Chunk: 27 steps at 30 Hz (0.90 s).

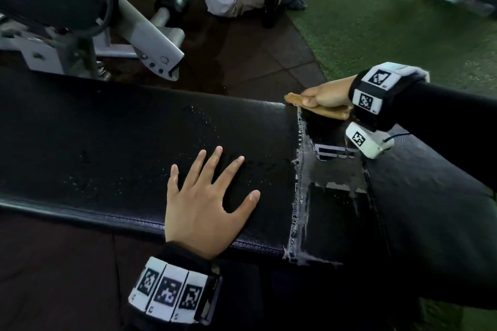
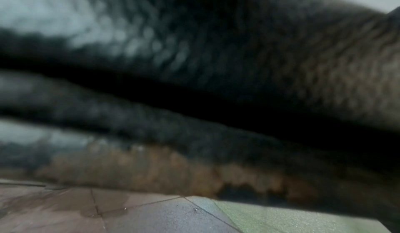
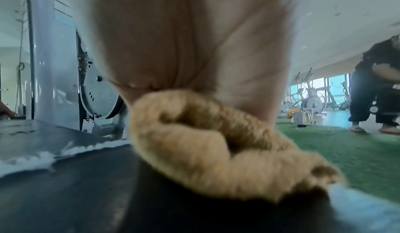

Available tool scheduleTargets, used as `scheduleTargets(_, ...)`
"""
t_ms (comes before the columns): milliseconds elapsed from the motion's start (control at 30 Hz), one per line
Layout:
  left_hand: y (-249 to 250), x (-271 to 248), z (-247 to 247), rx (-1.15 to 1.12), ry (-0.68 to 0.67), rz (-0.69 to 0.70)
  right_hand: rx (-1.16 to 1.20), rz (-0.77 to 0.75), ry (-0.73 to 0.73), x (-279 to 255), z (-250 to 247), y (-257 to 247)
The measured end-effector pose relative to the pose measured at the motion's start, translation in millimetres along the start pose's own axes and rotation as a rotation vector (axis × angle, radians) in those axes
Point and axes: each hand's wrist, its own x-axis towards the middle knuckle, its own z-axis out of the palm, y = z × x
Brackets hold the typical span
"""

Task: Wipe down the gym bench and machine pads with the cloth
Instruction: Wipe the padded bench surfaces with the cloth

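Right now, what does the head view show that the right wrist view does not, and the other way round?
Only the head view shows the left hand lying flat with spread fingers on the black bench, and a dark bottle on the floor. Only the right wrist view shows exercise machines by far windows. Both show the right hand gripping the tan cloth at the bench's far edge, and green turf.

No readable text, brand or number anywhere. Only markings — black-and-white square code tags on the left wristband point(image 1: 172, 290) and right wristband point(image 1: 376, 86), patterns, not letters. Tiny characters at the tag corners, too small to read. Wrist views are blurred — nothing legible there either.
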Motion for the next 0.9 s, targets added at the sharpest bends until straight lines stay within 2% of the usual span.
scheduleTargets(167,2.4,0.5,-1.1,-0.042,0.004,-0.004,0.146,0.116,-0.043,-16.1,-3.9,28.7)
scheduleTargets(267,2.5,1.1,-0.8,-0.041,0.005,0.000,0.023,0.109,-0.018,-18.9,-2.9,23.6)
scheduleTargets(433,1.3,0.6,-0.3,-0.017,0.014,0.003,-0.171,-0.078,0.017,-11.4,5.6,-40.6)
scheduleTargets(533,0.5,-0.4,-0.7,-0.039,0.035,0.018,-0.412,-0.202,-0.028,-12.0,19.3,-77.7)
scheduleTargets(600,-0.2,-0.8,0.2,-0.041,0.039,0.027,-0.526,-0.284,-0.076,-24.1,33.0,-85.6)
scheduleTargets(667,-0.4,-1.2,0.9,-0.042,0.038,0.015,-0.564,-0.370,-0.128,-45.7,49.0,-76.2)
scheduleTargets(800,0.6,-0.5,1.6,-0.017,0.018,-0.001,-0.455,-0.468,-0.184,-90.1,62.9,-21.1)
scheduleTargets(900,0.4,0.5,1.7,-0.014,0.006,-0.006,-0.416,-0.400,-0.188,-101.5,47.7,17.8)
